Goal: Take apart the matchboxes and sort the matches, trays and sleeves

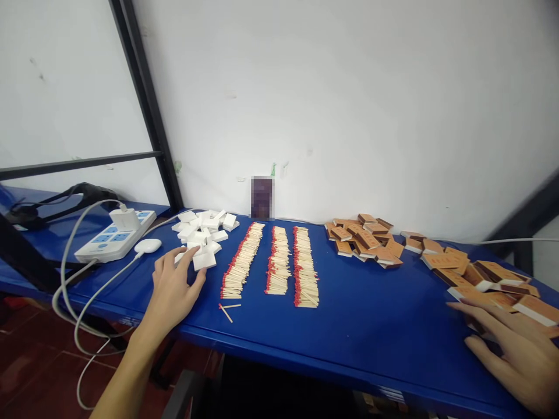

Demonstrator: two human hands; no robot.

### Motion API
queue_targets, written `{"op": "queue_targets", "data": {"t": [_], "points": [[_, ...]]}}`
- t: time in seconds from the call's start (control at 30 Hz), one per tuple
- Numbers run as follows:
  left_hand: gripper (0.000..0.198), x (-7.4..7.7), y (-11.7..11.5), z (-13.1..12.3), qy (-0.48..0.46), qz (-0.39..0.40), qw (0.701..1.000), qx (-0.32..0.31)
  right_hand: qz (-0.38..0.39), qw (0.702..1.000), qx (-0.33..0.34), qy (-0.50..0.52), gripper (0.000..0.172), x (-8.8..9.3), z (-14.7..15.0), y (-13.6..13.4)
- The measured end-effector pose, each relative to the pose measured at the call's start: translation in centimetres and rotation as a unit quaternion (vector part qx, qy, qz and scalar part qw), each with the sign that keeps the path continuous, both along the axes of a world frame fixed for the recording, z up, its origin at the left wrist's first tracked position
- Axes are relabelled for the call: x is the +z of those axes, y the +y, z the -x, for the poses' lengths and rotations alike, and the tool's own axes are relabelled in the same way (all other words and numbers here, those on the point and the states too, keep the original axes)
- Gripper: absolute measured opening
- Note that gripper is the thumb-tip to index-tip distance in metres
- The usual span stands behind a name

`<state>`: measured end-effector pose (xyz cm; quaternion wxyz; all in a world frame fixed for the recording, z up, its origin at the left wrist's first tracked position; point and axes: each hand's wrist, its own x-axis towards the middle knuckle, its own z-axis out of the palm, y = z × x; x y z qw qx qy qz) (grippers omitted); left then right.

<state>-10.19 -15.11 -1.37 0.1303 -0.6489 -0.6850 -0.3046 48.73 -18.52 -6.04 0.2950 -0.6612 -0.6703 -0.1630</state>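
Observation:
My left hand (177,285) is at the front of a heap of white matchbox trays (204,224). Its thumb and index finger are at opposite edges of one white matchbox tray (205,260), gripping it. At the far right, my right hand (515,349) hangs over the near edge of a pile of brown matchboxes (493,276). Its thumb and fingers are apart, and what lies beneath the palm is partly hidden. Red-tipped matches lie between the hands in three long rows: left (242,262), middle (278,262) and right (305,267).
Two loose matches (229,308) lie before the left row. Another matchbox pile (367,238) sits right of the rows. A power strip (116,235) with a white charger (124,218) and cables is at left. Black frame posts (144,99) and a white wall (327,105) border the blue table (349,314).

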Motion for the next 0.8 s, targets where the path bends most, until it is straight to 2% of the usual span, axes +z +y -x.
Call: {"op": "queue_targets", "data": {"t": [0.1, 0.2, 0.27, 0.33, 0.47, 0.7, 0.8], "points": [[0.053, 0.6, -0.6, -0.1, -0.023, -0.003, 0.993, -0.120, -0.001, 0.996, 0.080, -0.050, 0.030, 0.6, 1.0, -0.1], [0.075, 1.3, -1.4, -0.3, -0.029, 0.041, 0.971, -0.236, -0.024, 0.995, 0.071, -0.060, 0.031, 1.9, 2.6, 0.4], [0.087, 1.6, -1.7, -0.5, -0.009, 0.083, 0.959, -0.272, -0.031, 0.996, 0.067, -0.050, 0.033, 2.9, 4.2, 0.8], [0.091, 1.8, -1.8, -0.6, 0.010, 0.122, 0.950, -0.286, -0.035, 0.995, 0.082, -0.033, 0.032, 3.8, 5.9, 1.0], [0.082, 2.0, -1.2, -0.6, 0.022, 0.167, 0.942, -0.290, -0.035, 0.994, 0.104, -0.013, 0.034, 5.2, 9.0, 0.9], [0.068, 2.0, 0.1, -1.4, 0.037, 0.139, 0.948, -0.285, -0.075, 0.986, 0.146, -0.003, 0.035, 7.2, 11.9, -0.3], [0.063, 2.0, 0.4, -1.5, 0.041, 0.130, 0.950, -0.282, -0.070, 0.987, 0.144, 0.000, 0.028, 7.7, 12.8, -0.5]]}}
